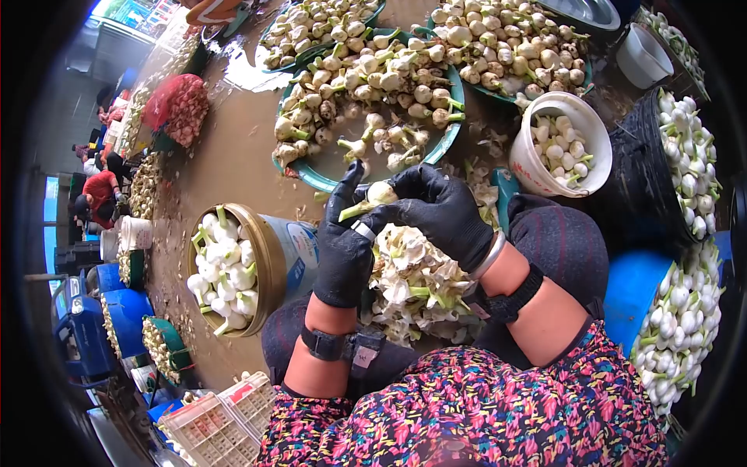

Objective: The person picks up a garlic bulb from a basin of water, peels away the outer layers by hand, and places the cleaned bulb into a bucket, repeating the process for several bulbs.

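Peeling seems in hand: left hand (345, 253) and right hand (447, 218) grip one garlic bulb (381, 194) in their fingers, mid-view, below the basin (313, 179) at 12 o'clock; next probably calls for careful stripping above the husks (420, 284) at 6 o'clock

A: What's the floor (241, 163) like?
B: Brown and wet-looking, stretching ahead of the left hand (342, 241) and out to its left, where pale scraps (176, 263) litter it.
A: Where is it brightest?
B: At an opening (140, 19) far ahead and left of that hand; nearer, white glare (241, 68) shines off the wet ground.
A: And far left?
B: A dim grey surface (70, 105), too blurred to call a wall.
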{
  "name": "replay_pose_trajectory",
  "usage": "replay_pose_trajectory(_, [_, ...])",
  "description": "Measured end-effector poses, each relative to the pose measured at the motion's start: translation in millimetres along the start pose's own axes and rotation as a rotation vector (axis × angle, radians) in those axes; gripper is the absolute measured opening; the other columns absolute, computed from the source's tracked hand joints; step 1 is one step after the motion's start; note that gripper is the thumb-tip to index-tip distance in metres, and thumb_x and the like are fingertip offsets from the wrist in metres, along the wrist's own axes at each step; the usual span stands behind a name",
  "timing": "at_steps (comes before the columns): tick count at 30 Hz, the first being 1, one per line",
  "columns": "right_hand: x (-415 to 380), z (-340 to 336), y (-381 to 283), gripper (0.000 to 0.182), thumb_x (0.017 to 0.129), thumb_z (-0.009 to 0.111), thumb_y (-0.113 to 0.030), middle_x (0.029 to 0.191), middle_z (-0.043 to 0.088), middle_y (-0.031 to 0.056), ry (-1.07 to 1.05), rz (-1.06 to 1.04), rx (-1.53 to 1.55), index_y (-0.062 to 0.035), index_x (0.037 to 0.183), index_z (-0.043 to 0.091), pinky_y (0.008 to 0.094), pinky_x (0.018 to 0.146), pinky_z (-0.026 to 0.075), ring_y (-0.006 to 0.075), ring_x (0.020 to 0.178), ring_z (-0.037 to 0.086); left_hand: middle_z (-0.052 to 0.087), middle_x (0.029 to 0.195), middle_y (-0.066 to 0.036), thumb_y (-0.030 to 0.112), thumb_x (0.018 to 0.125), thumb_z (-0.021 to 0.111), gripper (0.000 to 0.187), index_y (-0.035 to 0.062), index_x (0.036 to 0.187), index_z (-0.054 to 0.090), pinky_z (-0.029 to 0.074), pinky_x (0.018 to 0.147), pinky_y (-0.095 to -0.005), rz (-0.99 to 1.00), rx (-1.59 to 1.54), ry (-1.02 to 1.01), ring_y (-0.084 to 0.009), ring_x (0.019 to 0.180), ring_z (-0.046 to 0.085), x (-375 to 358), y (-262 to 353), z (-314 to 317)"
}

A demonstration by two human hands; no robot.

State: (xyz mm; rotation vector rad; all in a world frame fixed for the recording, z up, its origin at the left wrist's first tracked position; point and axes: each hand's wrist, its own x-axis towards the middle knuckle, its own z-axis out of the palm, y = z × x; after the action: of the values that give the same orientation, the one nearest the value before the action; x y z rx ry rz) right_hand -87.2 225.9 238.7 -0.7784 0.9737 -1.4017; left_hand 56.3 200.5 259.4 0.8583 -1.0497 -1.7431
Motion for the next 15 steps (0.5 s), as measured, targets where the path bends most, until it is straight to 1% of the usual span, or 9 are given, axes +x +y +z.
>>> replay_pose_trajectory(1, [-0.3, -0.6, -2.5, 0.016, 0.077, 0.061, -0.003, 0.083, 0.059, 0.0013, -0.005, 0.055, 0.022, -0.0009, 0.093, 0.057, 0.0222, 0.066, 0.048, 0.0058, 0.073, 0.055, 0.057, 0.107, -0.012, -0.006, 0.076, 0.061, 0.059, 0.0015, 0.130, 0.038, 0.048, 0.083, -0.0296, 0.003, -0.001, 0.003, -0.0179, 0.095, 0.057, -0.8, 2.8, 1.1])
replay_pose_trajectory(3, [0.8, -5.1, -9.1, 0.016, 0.077, 0.061, -0.003, 0.083, 0.060, 0.0019, -0.020, 0.126, 0.080, -0.0008, 0.093, 0.058, 0.0222, 0.065, 0.048, 0.0061, 0.072, 0.056, 0.056, 0.105, -0.011, -0.005, 0.076, 0.063, 0.069, 0.0032, 0.136, 0.030, 0.047, 0.083, -0.0288, 0.049, 0.452, -0.004, -0.0173, 0.095, 0.057, -3.1, 9.0, 3.8])
replay_pose_trajectory(5, [0.2, -5.4, -12.1, 0.015, 0.077, 0.061, -0.003, 0.082, 0.061, 0.0024, -0.032, 0.200, 0.137, -0.0006, 0.092, 0.059, 0.0222, 0.064, 0.048, 0.0065, 0.071, 0.057, 0.054, 0.107, -0.012, -0.005, 0.076, 0.064, 0.069, 0.0040, 0.136, 0.031, 0.047, 0.083, -0.0286, 0.087, 0.491, -0.028, -0.0169, 0.096, 0.056, -2.7, 8.4, 3.2])
replay_pose_trajectory(7, [-1.1, -2.6, -12.8, 0.012, 0.078, 0.062, -0.006, 0.080, 0.062, 0.0019, -0.040, 0.017, -0.065, -0.0002, 0.089, 0.060, 0.0226, 0.065, 0.049, 0.0076, 0.073, 0.058, 0.053, 0.108, -0.011, -0.002, 0.075, 0.066, 0.070, 0.0042, 0.136, 0.031, 0.047, 0.083, -0.0288, 0.126, 0.550, -0.029, -0.0164, 0.096, 0.056, -2.6, 8.0, 3.9])
replay_pose_trajectory(9, [-3.7, 0.4, -4.6, 0.012, 0.079, 0.062, -0.010, 0.077, 0.063, 0.0046, -0.008, -0.030, -0.105, -0.0013, 0.087, 0.061, 0.0255, 0.065, 0.048, 0.0119, 0.070, 0.060, 0.053, 0.107, -0.011, -0.002, 0.074, 0.067, 0.071, 0.0042, 0.135, 0.032, 0.046, 0.084, -0.0290, 0.176, 0.594, -0.053, -0.0162, 0.096, 0.056, -0.8, 3.7, -1.0])
replay_pose_trajectory(11, [-4.0, -1.4, 0.3, 0.015, 0.078, 0.061, -0.015, 0.075, 0.062, 0.0109, 0.014, -0.156, -0.483, -0.0031, 0.087, 0.061, 0.0316, 0.063, 0.048, 0.0224, 0.068, 0.061, 0.053, 0.106, -0.010, -0.001, 0.073, 0.068, 0.072, 0.0042, 0.135, 0.032, 0.046, 0.084, -0.0291, 0.225, 0.640, -0.078, -0.0160, 0.096, 0.055, 0.5, 2.8, -3.7])
replay_pose_trajectory(12, [-3.8, -2.5, 0.2, 0.015, 0.075, 0.059, -0.017, 0.076, 0.059, 0.0160, 0.034, -0.240, -0.711, -0.0052, 0.085, 0.060, 0.0387, 0.062, 0.047, 0.0321, 0.069, 0.058, 0.053, 0.105, -0.009, -0.001, 0.071, 0.069, 0.074, 0.0042, 0.135, 0.033, 0.046, 0.085, -0.0292, 0.185, 0.586, -0.093, -0.0157, 0.096, 0.055, 0.7, 2.9, -3.8])
replay_pose_trajectory(13, [-5.5, -1.1, -0.4, 0.015, 0.075, 0.059, -0.017, 0.076, 0.059, 0.0160, 0.035, -0.238, -0.713, -0.0052, 0.085, 0.060, 0.0387, 0.062, 0.047, 0.0321, 0.069, 0.058, 0.053, 0.104, -0.008, -0.001, 0.070, 0.070, 0.075, 0.0042, 0.135, 0.033, 0.045, 0.086, -0.0293, 0.146, 0.532, -0.109, -0.0155, 0.096, 0.055, 0.3, 3.2, -3.9])
replay_pose_trajectory(15, [-9.6, 5.9, -4.1, 0.012, 0.075, 0.057, -0.016, 0.074, 0.057, 0.0162, 0.098, -0.481, -0.889, -0.0053, 0.080, 0.058, 0.0419, 0.061, 0.045, 0.0348, 0.071, 0.056, 0.053, 0.103, -0.007, -0.001, 0.069, 0.071, 0.076, 0.0037, 0.134, 0.034, 0.045, 0.085, -0.0291, 0.122, 0.492, -0.107, -0.0152, 0.095, 0.054, -0.6, 4.6, -1.5])
